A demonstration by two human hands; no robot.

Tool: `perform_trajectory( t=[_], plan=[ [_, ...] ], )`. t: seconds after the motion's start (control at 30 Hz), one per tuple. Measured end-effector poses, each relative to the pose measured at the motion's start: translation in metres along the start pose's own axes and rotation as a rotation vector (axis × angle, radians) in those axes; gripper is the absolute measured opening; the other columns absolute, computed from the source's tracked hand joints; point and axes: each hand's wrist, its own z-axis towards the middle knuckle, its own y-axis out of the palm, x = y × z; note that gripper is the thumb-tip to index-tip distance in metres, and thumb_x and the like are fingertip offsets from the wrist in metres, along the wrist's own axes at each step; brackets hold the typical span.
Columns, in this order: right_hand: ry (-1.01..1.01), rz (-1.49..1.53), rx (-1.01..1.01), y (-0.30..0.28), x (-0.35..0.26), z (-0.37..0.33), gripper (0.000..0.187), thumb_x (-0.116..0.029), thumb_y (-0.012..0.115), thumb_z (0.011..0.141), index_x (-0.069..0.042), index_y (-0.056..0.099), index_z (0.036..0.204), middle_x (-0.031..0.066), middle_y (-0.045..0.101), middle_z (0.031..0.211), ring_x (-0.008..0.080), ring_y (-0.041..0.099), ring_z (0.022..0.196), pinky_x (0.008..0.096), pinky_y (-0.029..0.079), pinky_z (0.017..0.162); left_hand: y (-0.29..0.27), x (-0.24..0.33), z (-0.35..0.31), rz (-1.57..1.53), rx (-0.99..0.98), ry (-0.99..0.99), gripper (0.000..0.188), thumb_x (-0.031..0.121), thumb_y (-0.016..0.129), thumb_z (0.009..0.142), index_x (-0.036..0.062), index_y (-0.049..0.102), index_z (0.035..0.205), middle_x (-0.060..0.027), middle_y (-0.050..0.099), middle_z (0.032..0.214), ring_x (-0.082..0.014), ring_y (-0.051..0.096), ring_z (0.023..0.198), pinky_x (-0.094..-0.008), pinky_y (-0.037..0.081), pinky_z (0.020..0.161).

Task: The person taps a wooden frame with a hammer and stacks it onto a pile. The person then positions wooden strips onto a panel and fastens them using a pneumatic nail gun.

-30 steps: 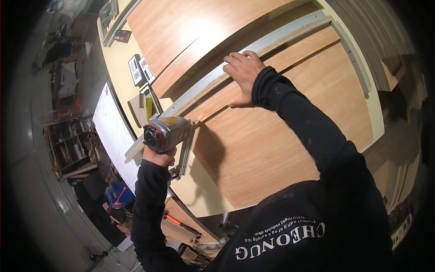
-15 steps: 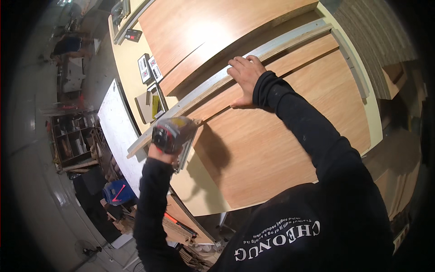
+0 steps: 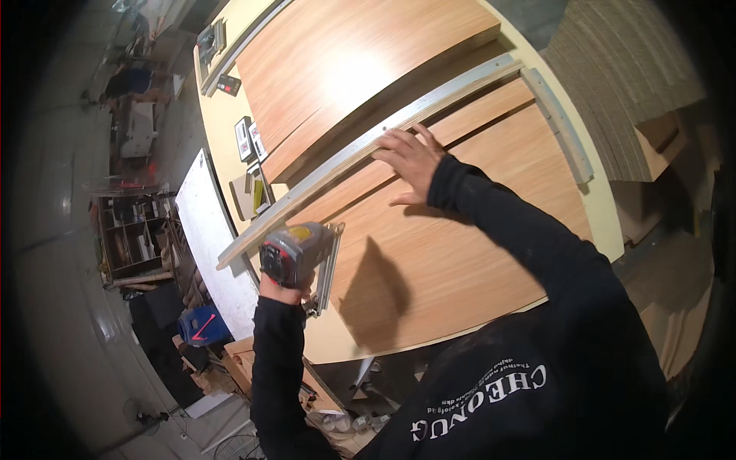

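Observation:
My left hand is wrapped round the handle of a grey nail gun with red trim and a long metal magazine. Its nose end is close to the thin wooden strip beside the long straightedge. A silver-topped wooden straightedge crosses the wood-grain work diagonally. Over that strip and the edge of the near wood-grain panel, my right hand has its fingers spread, with nothing gripped. Its fingertips are near the straightedge; whether they touch it I cannot tell.
Another wood-grain panel lies beyond the straightedge. Small boxes line the table's left side. A metal-faced rail sits along the right edge. Stacked boards stand at the right, and a white board at the left.
My right hand's fingers have spread and shifted back slightly from the straightedge. The nail gun has drawn a little toward me, showing more of its magazine. The whole view has shifted slightly.

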Motion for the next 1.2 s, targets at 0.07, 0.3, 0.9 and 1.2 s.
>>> perform_trajectory(
  t=[0.07, 0.3, 0.9, 1.2],
  plan=[
    [0.064, 0.099, -0.017, -0.024, 0.001, -0.036, 0.066, -0.042, 0.064, 0.068, -0.008, 0.040, 0.119, 0.0085, 0.041, 0.121, 0.0235, 0.033, 0.118, 0.0435, 0.018, 0.102, 0.009, 0.006, 0.016, 0.025, -0.024, 0.086, 0.041, -0.006, 0.054, 0.068, 0.0070, 0.049, 0.106, -0.0042, 0.053, 0.059, -0.0134, 0.051, 0.040, -0.0254, 0.041, 0.033],
    [0.280, 0.044, -0.077, -0.037, 0.026, -0.094, 0.076, -0.042, 0.063, 0.070, -0.005, 0.031, 0.129, 0.0131, 0.033, 0.132, 0.0276, 0.024, 0.127, 0.0458, 0.015, 0.104, 0.052, 0.059, 0.057, 0.120, -0.032, 0.042, 0.031, -0.001, 0.057, 0.068, 0.0067, 0.055, 0.097, -0.0031, 0.053, 0.055, -0.0126, 0.049, 0.038, -0.0260, 0.042, 0.034],
    [0.254, 0.079, -0.068, -0.038, 0.029, -0.097, 0.073, -0.042, 0.061, 0.071, -0.004, 0.035, 0.127, 0.0124, 0.035, 0.133, 0.0287, 0.023, 0.128, 0.0476, 0.017, 0.103, 0.054, 0.066, 0.069, 0.226, -0.123, 0.014, 0.019, 0.011, 0.061, 0.072, 0.0079, 0.060, 0.091, -0.0014, 0.051, 0.052, -0.0110, 0.048, 0.039, -0.0256, 0.041, 0.035],
    [0.259, 0.083, -0.044, -0.038, 0.028, -0.100, 0.073, -0.042, 0.060, 0.071, -0.005, 0.036, 0.128, 0.0118, 0.035, 0.133, 0.0280, 0.023, 0.128, 0.0477, 0.016, 0.103, 0.052, 0.034, 0.091, 0.525, -0.115, 0.442, 0.031, 0.003, 0.052, 0.076, 0.0094, 0.053, 0.106, -0.0021, 0.053, 0.054, -0.0122, 0.048, 0.037, -0.0261, 0.040, 0.033]
  ],
)
